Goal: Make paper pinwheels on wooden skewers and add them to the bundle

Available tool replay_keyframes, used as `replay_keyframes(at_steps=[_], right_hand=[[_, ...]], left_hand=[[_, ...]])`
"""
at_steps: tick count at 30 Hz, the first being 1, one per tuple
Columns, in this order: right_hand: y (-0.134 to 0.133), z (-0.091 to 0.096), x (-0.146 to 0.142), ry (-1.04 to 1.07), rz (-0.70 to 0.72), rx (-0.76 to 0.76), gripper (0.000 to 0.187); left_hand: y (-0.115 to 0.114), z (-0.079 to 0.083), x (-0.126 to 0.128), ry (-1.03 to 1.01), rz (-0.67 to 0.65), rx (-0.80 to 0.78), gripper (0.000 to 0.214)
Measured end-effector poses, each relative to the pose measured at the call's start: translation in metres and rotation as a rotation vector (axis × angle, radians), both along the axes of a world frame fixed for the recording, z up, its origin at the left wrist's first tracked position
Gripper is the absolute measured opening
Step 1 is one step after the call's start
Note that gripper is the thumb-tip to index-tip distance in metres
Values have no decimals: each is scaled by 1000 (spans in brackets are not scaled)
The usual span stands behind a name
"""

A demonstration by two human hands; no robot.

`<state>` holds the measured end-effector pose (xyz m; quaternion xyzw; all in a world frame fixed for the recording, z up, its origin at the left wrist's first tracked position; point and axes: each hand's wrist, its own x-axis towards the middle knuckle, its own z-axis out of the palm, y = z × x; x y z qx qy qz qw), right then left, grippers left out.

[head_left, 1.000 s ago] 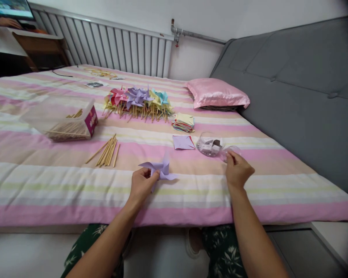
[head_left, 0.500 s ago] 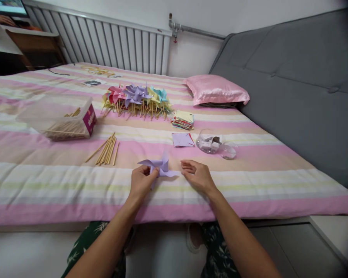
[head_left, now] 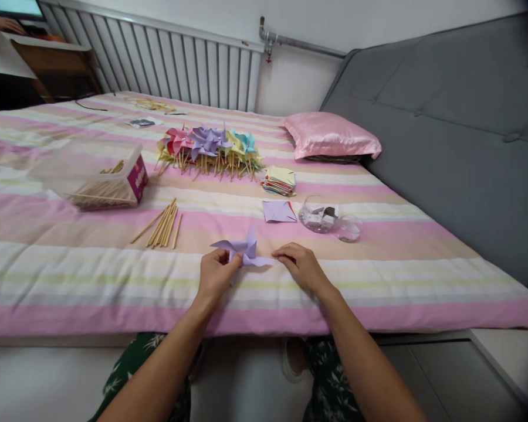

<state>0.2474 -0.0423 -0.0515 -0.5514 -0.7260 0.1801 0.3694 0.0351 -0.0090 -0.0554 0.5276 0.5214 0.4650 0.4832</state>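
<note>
A purple paper pinwheel [head_left: 247, 251] is pinched at its centre by my left hand [head_left: 219, 271], thumb on top, just above the striped bedspread. To its right, my right hand [head_left: 301, 268] has thumb and forefinger pressed together close to the pinwheel's right blade; whatever sits between those fingertips is too small to name. Beyond my hands lie a purple square of cut paper [head_left: 279, 211] and a stack of coloured paper squares [head_left: 278, 180]. A round clear container [head_left: 317, 215] with small bits inside stands beside its clear lid [head_left: 347, 229].
Loose wooden sticks [head_left: 162, 225] lie to the left, near a clear plastic box [head_left: 94, 170] holding more sticks. Several finished pinwheels [head_left: 209, 143] are heaped further back. A pink pillow [head_left: 332, 136] rests by the grey headboard [head_left: 444, 105]. Another person's hand [head_left: 2, 23] shows at the far left.
My right hand's fingers have closed from a loose curl into a pinch, a little nearer the pinwheel. My left hand keeps its hold on the pinwheel.
</note>
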Motion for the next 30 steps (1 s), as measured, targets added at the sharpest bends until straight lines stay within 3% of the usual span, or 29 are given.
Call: replay_keyframes(at_steps=[9,17,30], right_hand=[[0,-1,1,-6,-13,-24,11],[-4,-1,9,-10,11,-75,22],[-3,1,8,-53,-7,-103,20]], left_hand=[[0,2,0,0,0,1,24],[0,1,-1,2,-3,-17,24],[-1,2,-1,-14,-15,-15,24]])
